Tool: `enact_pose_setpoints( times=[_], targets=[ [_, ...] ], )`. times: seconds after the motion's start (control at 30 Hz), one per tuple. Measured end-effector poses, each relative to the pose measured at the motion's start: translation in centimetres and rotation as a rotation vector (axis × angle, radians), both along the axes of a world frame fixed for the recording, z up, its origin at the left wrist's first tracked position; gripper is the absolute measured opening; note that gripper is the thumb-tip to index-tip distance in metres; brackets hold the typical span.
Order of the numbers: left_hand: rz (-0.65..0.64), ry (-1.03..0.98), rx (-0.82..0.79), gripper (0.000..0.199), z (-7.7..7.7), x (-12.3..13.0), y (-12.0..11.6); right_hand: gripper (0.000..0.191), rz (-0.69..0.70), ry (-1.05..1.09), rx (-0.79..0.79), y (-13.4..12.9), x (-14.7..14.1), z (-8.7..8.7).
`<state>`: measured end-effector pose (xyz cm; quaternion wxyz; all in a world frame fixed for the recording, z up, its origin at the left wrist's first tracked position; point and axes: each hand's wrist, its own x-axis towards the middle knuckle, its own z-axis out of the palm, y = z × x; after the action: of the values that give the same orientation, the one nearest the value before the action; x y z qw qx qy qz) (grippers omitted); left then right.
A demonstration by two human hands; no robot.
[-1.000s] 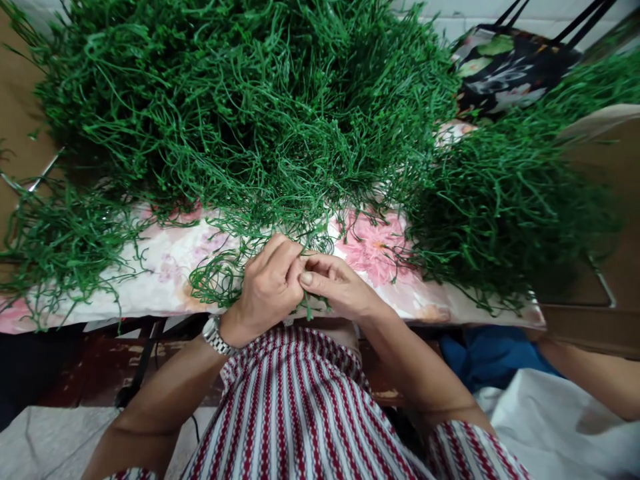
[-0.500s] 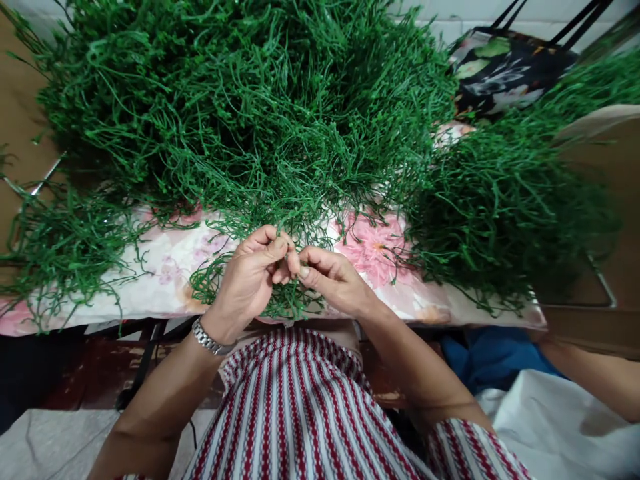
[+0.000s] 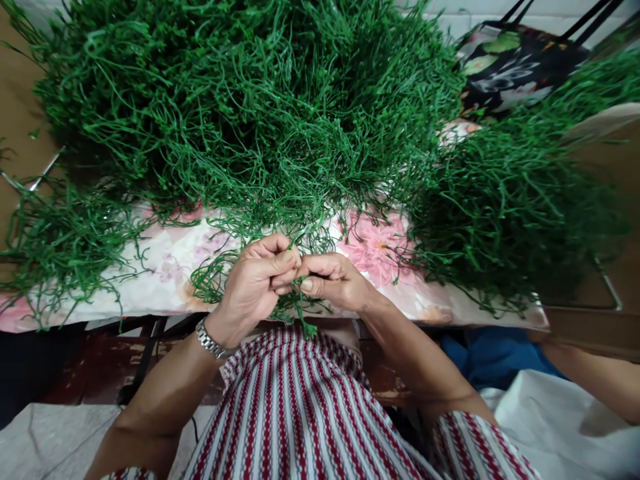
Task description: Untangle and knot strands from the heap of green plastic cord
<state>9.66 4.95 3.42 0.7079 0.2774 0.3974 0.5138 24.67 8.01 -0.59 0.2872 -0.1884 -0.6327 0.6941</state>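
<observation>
Hands (image 3: 251, 284) side by side, fingertips (image 3: 308, 285) around a green stem (image 3: 301, 308)

The left hand (image 3: 257, 280) and the right hand (image 3: 335, 283) pinch a green stem (image 3: 301, 310) between them. Beyond, a big green heap (image 3: 240, 113) covers much of the flowered worktop (image 3: 165, 267). A dark bag (image 3: 520, 70) is at the far right.

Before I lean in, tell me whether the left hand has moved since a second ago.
Yes, slightly: the left hand has shifted leftward, away from the pink flower printed on the tablecloth, and turned from back up to palm showing.
</observation>
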Motion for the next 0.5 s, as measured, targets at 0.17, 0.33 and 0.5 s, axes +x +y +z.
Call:
enact_pose_setpoints(
  times=[0.17,0.33,0.5],
  targets=[
    [0.098,-0.048,0.116,0.027,0.4,-1.3,0.6,0.030,0.129,0.119,0.061,-0.6,0.6,0.5],
    [0.061,0.009,0.195,0.017,1.1,-1.5,0.7,0.020,-0.216,0.015,0.303,0.7,2.2,3.0],
    [0.051,0.057,0.154,0.015,0.2,-1.3,0.9,0.021,-0.211,0.111,0.154,1.2,2.0,3.2]
  ],
)
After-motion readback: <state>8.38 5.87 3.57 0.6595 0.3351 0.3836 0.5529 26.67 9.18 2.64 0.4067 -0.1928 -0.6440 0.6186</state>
